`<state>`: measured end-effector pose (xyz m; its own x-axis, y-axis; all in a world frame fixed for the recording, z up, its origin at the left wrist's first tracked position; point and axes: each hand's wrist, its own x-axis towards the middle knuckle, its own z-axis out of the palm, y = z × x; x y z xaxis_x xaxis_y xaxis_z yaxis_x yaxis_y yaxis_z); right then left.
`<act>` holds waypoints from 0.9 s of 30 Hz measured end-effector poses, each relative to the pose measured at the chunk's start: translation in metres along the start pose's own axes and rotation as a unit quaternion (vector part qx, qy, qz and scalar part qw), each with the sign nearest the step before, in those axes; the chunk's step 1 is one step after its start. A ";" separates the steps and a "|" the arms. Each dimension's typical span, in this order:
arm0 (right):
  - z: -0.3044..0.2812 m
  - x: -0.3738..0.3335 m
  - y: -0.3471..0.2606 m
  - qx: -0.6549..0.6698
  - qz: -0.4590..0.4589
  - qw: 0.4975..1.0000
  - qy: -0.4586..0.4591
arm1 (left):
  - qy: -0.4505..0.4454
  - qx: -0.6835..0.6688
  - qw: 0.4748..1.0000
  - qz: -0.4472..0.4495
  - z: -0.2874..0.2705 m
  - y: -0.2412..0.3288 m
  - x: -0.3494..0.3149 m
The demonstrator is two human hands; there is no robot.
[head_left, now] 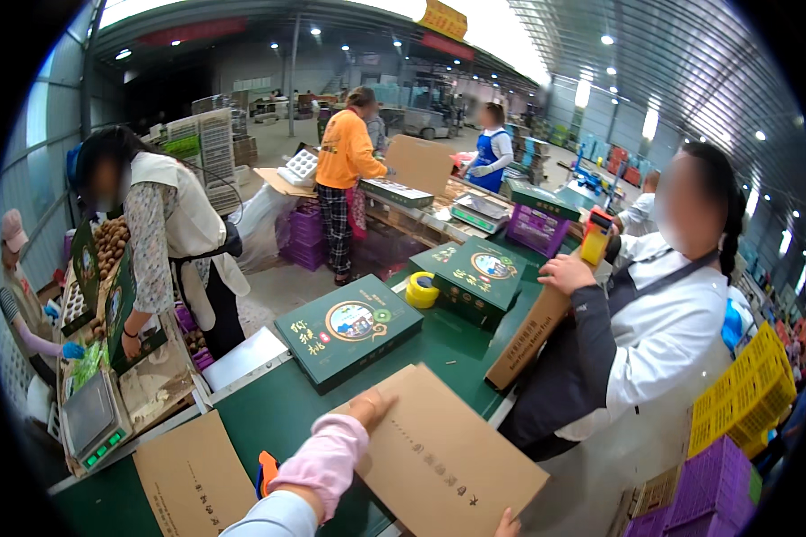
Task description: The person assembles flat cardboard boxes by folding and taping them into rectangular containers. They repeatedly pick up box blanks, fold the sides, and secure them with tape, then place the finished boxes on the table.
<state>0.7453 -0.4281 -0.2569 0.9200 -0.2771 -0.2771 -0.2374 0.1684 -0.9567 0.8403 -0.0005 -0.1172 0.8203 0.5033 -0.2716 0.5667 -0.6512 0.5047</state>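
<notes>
A brown flat cardboard carton (461, 447) with dark print lies tilted in front of me, over the green table's near edge. My left hand (372, 407), below a pink cuff, is closed on its far left edge. At the lower rim, only the fingertips of my right hand (508, 524) show, gripping the carton's near right edge. Beyond it, a closed dark green gift box (349, 329) rests on the green table. An orange and dark tool (267, 473), perhaps a tape dispenser, is partly hidden behind my left forearm.
Another flat carton (197, 474) lies at the lower left. Yellow tape rolls (422, 290) stand beside stacked green boxes (479, 277). A co-worker at the right holds a tape dispenser (595, 237) over a brown carton (533, 336). A scale (97, 421) stands left; purple crates (712, 488) stand lower right.
</notes>
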 end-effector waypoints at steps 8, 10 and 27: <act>0.003 0.007 0.029 -0.080 0.015 0.995 0.056 | 0.163 0.089 0.978 0.093 0.044 -0.013 -0.007; 0.005 0.005 0.026 -0.088 0.017 0.994 0.063 | 0.160 0.146 0.967 0.134 0.062 -0.017 -0.029; 0.031 -0.001 -0.018 -0.170 -0.034 0.983 0.064 | 0.145 0.096 0.953 0.250 0.123 -0.029 -0.188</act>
<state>0.7581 -0.4014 -0.2361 0.8962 -0.3966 -0.1991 -0.2866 -0.1747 -0.9420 0.6789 -0.1458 -0.1816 0.9515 0.2210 0.2141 0.1381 -0.9285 0.3448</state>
